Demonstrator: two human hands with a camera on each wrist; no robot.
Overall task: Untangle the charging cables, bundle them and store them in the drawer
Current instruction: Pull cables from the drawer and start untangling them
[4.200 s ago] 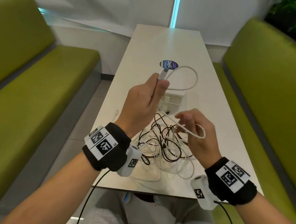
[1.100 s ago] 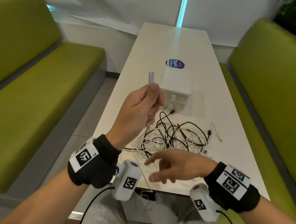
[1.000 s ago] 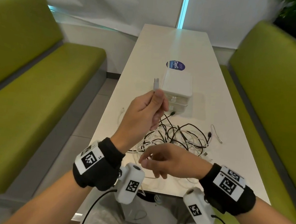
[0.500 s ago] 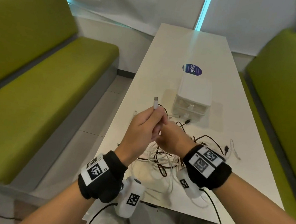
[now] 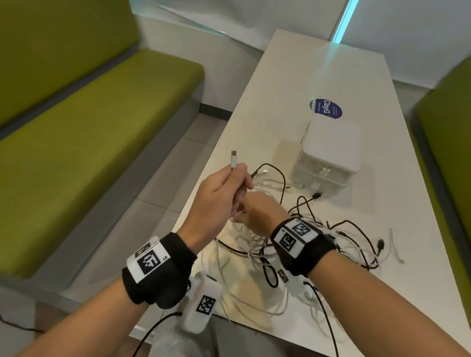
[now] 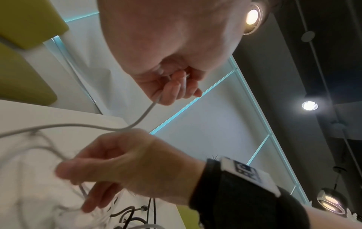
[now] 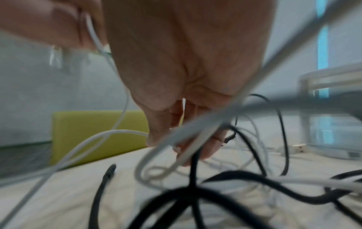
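Note:
My left hand (image 5: pixel 237 178) is raised over the table's left side and pinches a white cable (image 6: pixel 144 115) just below its plug (image 5: pixel 234 158), which points up. The cable drops from those fingers (image 6: pixel 174 86) toward my right hand (image 5: pixel 256 213), directly below and to the right. Its fingers (image 6: pixel 82 164) curl loosely round a white strand, seen blurred in the right wrist view. A tangle of black and white cables (image 5: pixel 317 241) lies under and right of both hands. The white two-drawer box (image 5: pixel 330 147) stands behind the tangle with its drawers closed.
The long white table (image 5: pixel 311 70) carries a round blue sticker (image 5: pixel 326 108) behind the box. A short white tie (image 5: pixel 394 247) lies at the right of the tangle. Green benches (image 5: pixel 74 134) flank the table on both sides. Cable loops reach the near table edge.
My right hand came up from the near table edge to just under my left hand and closed on the white cable. My left hand sank a little. The view swung left.

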